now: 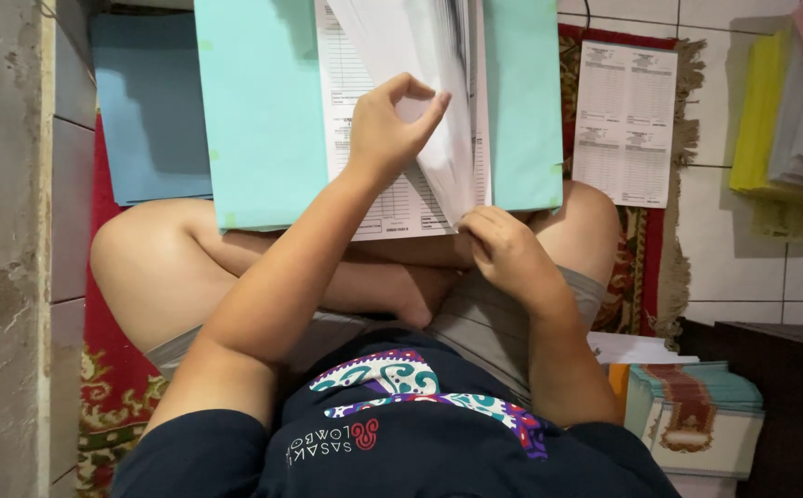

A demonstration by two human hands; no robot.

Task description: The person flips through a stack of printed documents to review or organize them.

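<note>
The person sits cross-legged on a red patterned rug (106, 387) with an open light-green folder (263, 111) resting across the knees, far from the body. A stack of printed forms (392, 198) lies in the folder. The left hand (387, 129) rests on the stack, thumb and forefinger curled closed in a pinch against the edge of the lifted sheets (424, 55), the other fingers loosely bent. The right hand (503, 249) sits at the near bottom corner of the stack, fingers curled down onto the paper corners; whether it grips a single sheet cannot be told. For clean leafing, it seems best to keep the left pinch light so that only one sheet separates at a time, and to hold the near corner down firmly with the right hand so that the stack does not slide off the knees. Keep the folder level; a tilt would likely let loose sheets slip. A blue folder (148, 120) lies to the left, a separate printed sheet (624, 120) on the rug to the right, yellow folders (770, 120) far right, and a bundle of booklets (696, 420) near right.
</note>
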